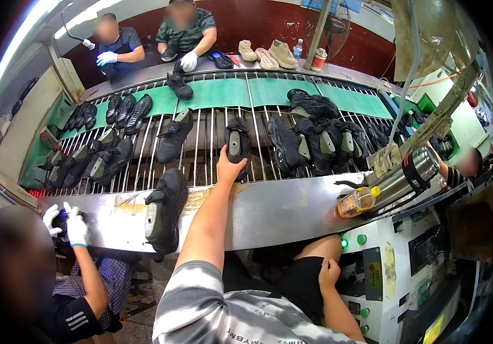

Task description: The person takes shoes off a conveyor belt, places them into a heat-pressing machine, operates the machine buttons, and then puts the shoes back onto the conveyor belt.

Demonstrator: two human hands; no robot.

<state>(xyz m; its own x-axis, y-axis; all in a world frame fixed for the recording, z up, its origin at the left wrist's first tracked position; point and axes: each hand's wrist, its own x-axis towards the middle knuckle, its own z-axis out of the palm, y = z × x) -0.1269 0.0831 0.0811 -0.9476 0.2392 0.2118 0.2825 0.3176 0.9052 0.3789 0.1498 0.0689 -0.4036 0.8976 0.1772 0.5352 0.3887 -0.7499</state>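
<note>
My left arm stretches forward over the metal ledge. At its end, my left hand (231, 167) grips the near end of a black shoe (237, 129), which has a greenish shoe last in its opening and lies on the rods of the conveyor. My right hand (329, 273) rests low on my thigh by the hem of my black shorts, its fingers curled in, with nothing seen in it. On the ledge left of my forearm sits another black shoe (166, 209) with a last in it. A further lasted shoe (175, 135) lies on the rods to the left.
Several black shoes (322, 140) crowd the conveyor's right side, others its left. A green belt (220, 93) runs behind. A juice bottle (358, 202) and steel flask (404, 178) lie right, above a white machine (392, 275). Co-workers with gloved hands (77, 225) work left and across.
</note>
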